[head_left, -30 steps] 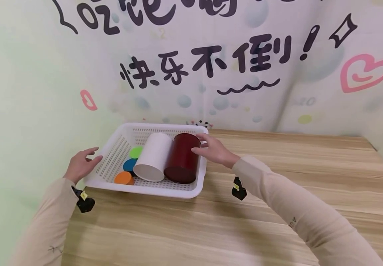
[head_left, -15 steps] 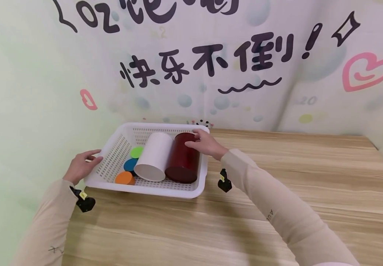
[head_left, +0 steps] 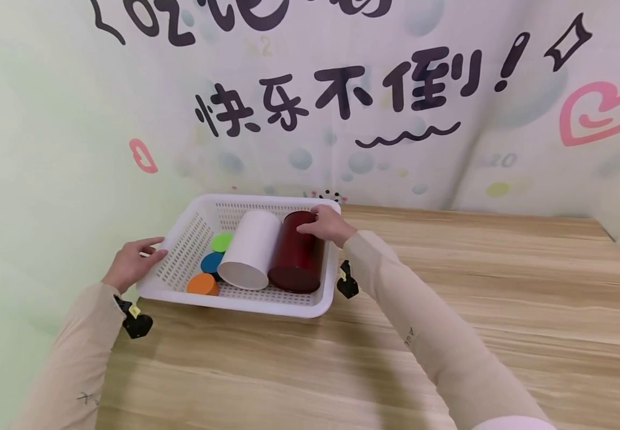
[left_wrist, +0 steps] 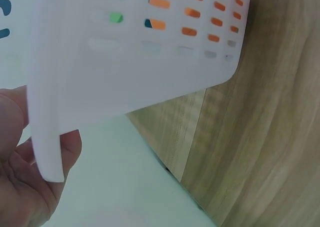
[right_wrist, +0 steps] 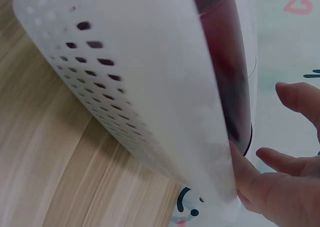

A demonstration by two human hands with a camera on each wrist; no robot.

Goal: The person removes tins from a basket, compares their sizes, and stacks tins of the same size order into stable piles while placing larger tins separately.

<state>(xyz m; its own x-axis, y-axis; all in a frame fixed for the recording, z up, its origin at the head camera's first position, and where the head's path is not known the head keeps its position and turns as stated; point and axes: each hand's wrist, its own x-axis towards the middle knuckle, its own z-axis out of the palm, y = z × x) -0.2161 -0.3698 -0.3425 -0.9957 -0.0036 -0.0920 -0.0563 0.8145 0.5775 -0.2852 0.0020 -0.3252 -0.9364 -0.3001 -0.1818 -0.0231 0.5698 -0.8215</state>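
A white perforated plastic basket (head_left: 283, 310) stands on the wooden table. A white cylinder (head_left: 251, 248) and a dark red cylinder (head_left: 296, 257) lie side by side in it. To their left are a green (head_left: 221, 242), a blue (head_left: 211, 263) and an orange round piece (head_left: 203, 284). My left hand (head_left: 131, 263) holds the basket's left rim, which passes between thumb and fingers in the left wrist view. My right hand (head_left: 327, 226) is at the right back corner, over the red cylinder. In the right wrist view one finger dips inside the rim beside the cylinder, while other digits are spread.
Wooden table (head_left: 450, 298) extends in front of the basket and to its right. Close behind is a wall hanging (head_left: 396, 155) with black characters and pink hearts. A pale green wall (head_left: 46, 179) runs along the left side.
My right hand has moved left and slightly back, from the basket's right edge to over the red cylinder's upper end. My left hand stays at the left rim. The basket's contents look unchanged.
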